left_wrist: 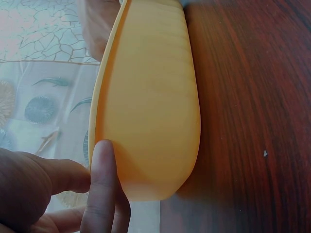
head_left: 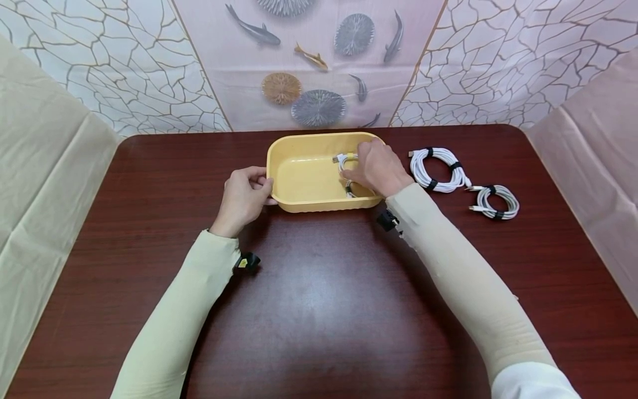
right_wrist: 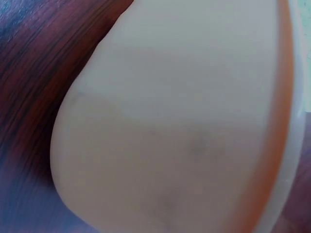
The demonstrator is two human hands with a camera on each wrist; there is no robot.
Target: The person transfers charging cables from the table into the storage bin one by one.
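Yellow tray near counter's back edge, both hands on the job

Yellow tray (head_left: 329, 206) sits about midway along the back edge of the dark reddish-brown counter (head_left: 309, 310), long side parallel to that edge. Left hand (head_left: 242, 195) at the tray's left end, grip narrow, pinching the rim; left wrist view has fingers against the outer wall. Right hand (head_left: 377, 168) reaches over the right end, fingers down inside at a white cable (head_left: 342, 161). Cable lies in the tray's right part, partly covered by the hand; looks touched, but can't fairly tell if the grip is closed on it, and right wrist view is mostly blurred tray wall.

Right of the tray, toward the counter's back right corner: large white coil (head_left: 445, 187) with black ties. Small coil (head_left: 512, 204), also black-tied, just beside it, nearer the right edge. Fish-print backdrop (head_left: 319, 61) behind the back edge.
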